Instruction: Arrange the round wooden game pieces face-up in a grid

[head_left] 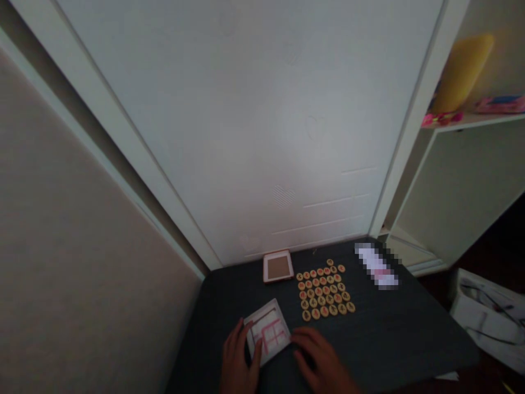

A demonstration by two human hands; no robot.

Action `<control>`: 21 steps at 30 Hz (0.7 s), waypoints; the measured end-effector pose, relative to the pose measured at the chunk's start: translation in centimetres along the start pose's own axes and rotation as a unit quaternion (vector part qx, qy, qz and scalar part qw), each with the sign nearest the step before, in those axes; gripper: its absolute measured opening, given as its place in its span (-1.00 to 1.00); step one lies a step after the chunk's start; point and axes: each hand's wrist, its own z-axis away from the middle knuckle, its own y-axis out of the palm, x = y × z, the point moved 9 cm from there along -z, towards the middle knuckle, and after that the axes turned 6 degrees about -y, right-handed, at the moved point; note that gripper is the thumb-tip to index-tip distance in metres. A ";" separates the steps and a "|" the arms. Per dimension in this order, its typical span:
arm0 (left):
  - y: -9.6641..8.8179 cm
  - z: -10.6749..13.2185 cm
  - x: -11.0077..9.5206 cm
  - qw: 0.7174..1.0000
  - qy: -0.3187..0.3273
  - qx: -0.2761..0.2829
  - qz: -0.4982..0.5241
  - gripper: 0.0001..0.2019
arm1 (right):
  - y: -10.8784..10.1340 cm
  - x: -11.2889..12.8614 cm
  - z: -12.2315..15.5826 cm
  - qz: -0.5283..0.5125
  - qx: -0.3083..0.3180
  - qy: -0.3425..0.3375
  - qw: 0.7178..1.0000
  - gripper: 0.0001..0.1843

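Note:
A shallow white square box or lid point(281, 319) with pink-red markings lies tilted at an angle on the dark table, near its front. My left hand point(239, 355) grips its left corner, thumb over the near edge and fingers along the side. Close to the opposite corner is my right hand point(319, 358), fingertips at the box's edge and thumb held apart. Round wooden xiangqi pieces point(324, 296) with red and dark characters sit in rows beyond my right hand. Behind the box stands a second square box point(278, 267), with a brown inside and a reddish rim.
The dark table point(389, 334) meets a white panel point(287, 137) with embossed hearts. A pixelated white item point(376, 267) lies at the table's back right. To the right are a shelf point(484, 119) holding a yellow object point(463, 74), and a white bin point(488, 323) with cables.

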 end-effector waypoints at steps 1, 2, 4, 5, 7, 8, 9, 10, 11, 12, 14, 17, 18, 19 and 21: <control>0.1 -0.5 0.1 1.000 -0.007 0.010 -0.004 -0.57 | 0.9 0.7 -0.6 0.010 0.019 -0.011 1.000 -0.60; 0.2 -0.9 0.0 1.000 -0.007 0.025 -0.007 -0.58 | 1.6 1.0 -1.1 0.023 0.034 -0.016 0.999 -0.55; 0.5 -1.2 -0.1 0.999 0.000 0.052 -0.010 -0.61 | 2.7 1.0 -1.6 0.050 0.054 -0.016 0.997 -0.51; 0.6 -1.2 -0.2 0.998 0.005 0.061 -0.008 -0.62 | 3.0 0.7 -1.6 0.061 0.058 -0.012 0.996 -0.52; 0.8 -0.9 -0.5 0.997 0.015 0.075 -0.003 -0.63 | 3.5 -0.1 -0.8 0.072 0.059 -0.014 0.996 -0.54; 1.0 -0.6 -0.7 0.996 0.022 0.083 -0.003 -0.62 | 3.6 -0.6 -0.2 0.072 0.058 -0.019 0.996 -0.54; 1.4 -0.2 -0.9 0.995 0.031 0.094 -0.006 -0.61 | 3.7 -0.9 0.5 0.069 0.058 -0.034 0.995 -0.55; 1.8 0.3 -1.2 0.993 0.042 0.106 -0.010 -0.60 | 3.6 -1.5 1.2 0.070 0.051 -0.034 0.996 -0.55; 2.3 0.8 -1.4 0.991 0.053 0.118 -0.016 -0.59 | 3.6 -1.9 1.9 0.071 0.049 -0.038 0.996 -0.55; 2.8 1.4 -1.6 0.989 0.064 0.129 -0.021 -0.58 | 3.6 -2.4 2.5 0.073 0.046 -0.035 0.996 -0.57; 3.7 2.3 -1.9 0.986 0.079 0.143 -0.031 -0.57 | 3.5 -3.3 3.3 0.073 0.041 -0.013 0.996 -0.60; 4.2 3.1 -2.2 0.985 0.078 0.145 -0.044 -0.59 | 3.9 -4.2 3.6 0.064 0.054 0.039 0.996 -0.58; 4.2 3.2 -2.2 0.985 0.078 0.144 -0.048 -0.60 | 4.1 -4.4 3.6 0.062 0.064 0.057 0.994 -0.56; 4.1 3.2 -2.4 0.985 0.079 0.144 -0.052 -0.61 | 4.4 -4.7 3.6 0.062 0.075 0.072 0.993 -0.55; 3.8 3.1 -2.6 0.984 0.083 0.146 -0.057 -0.63 | 4.8 -5.0 3.5 0.062 0.089 0.094 0.990 -0.53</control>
